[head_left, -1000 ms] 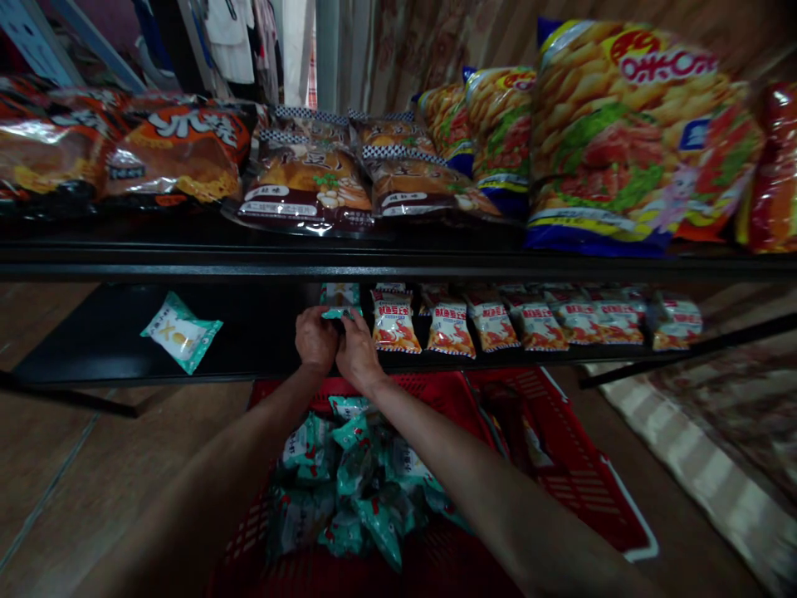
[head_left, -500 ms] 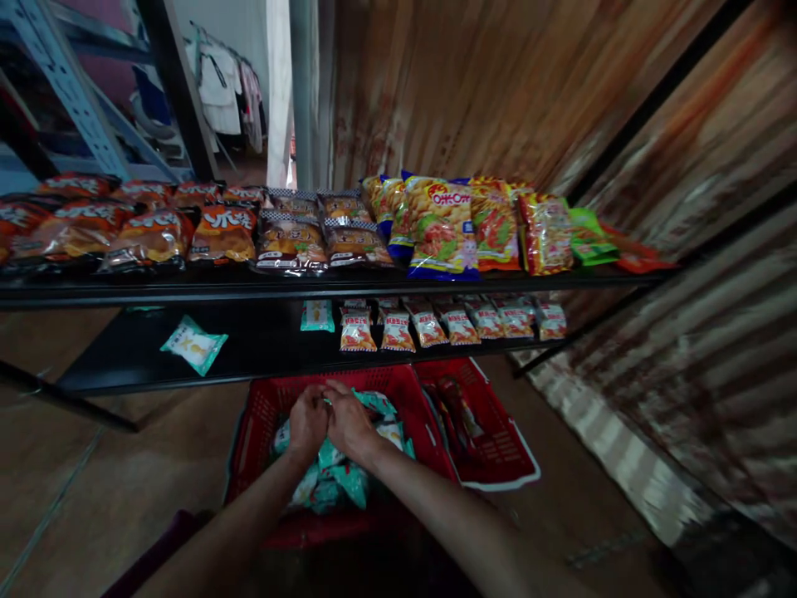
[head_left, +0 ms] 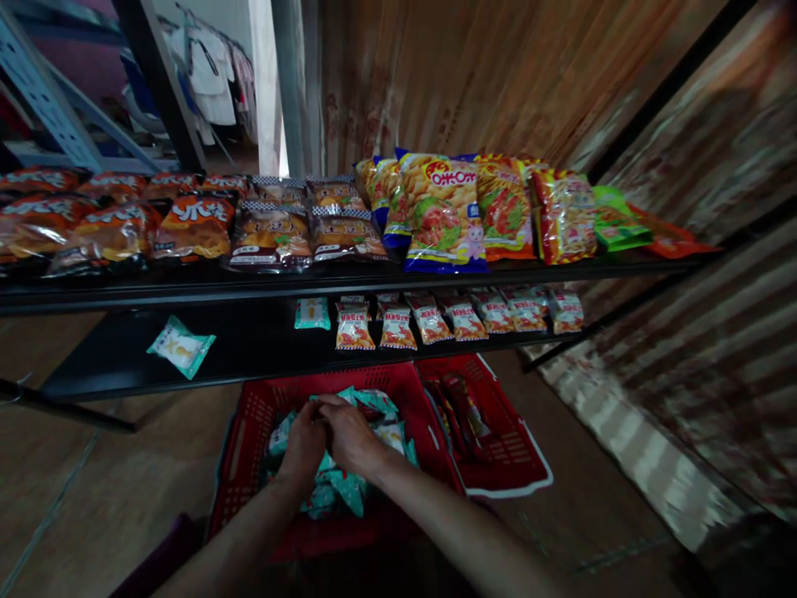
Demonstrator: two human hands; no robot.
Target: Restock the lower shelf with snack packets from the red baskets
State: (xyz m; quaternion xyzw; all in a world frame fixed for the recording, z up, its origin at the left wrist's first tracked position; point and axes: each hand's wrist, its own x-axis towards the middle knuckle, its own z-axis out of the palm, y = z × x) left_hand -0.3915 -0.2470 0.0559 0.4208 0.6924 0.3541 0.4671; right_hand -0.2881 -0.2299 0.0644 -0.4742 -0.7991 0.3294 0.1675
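Observation:
Both hands meet over a red shopping basket [head_left: 398, 390] with a heap of small teal-and-white snack packets [head_left: 349, 490] in it. My left hand [head_left: 306, 442] has its fingers curled inward. Against it, my right hand [head_left: 349, 436] is closed too, fingertips bent towards the left ones. Whatever lies between the fingers is hidden by the hands, though teal wrapping shows right beside them. On the lower black shelf [head_left: 249, 349] just ahead, one teal packet [head_left: 182, 347] lies at the left and another teal packet [head_left: 312, 313] sits beside a row of small red-and-white snack packets [head_left: 398, 326].
A second red basket [head_left: 514, 448] with a white rim and dark red packets adjoins on the right. The upper shelf [head_left: 261, 286] holds orange chip bags [head_left: 196, 226], brown bags [head_left: 272, 232] and a large yellow-and-blue bag [head_left: 443, 212]. A corrugated wall [head_left: 672, 374] borders the right side.
The view has shifted slightly, so the shelf goods appear larger and spread outward. Both hands stay together over the basket, a little lower in the picture.

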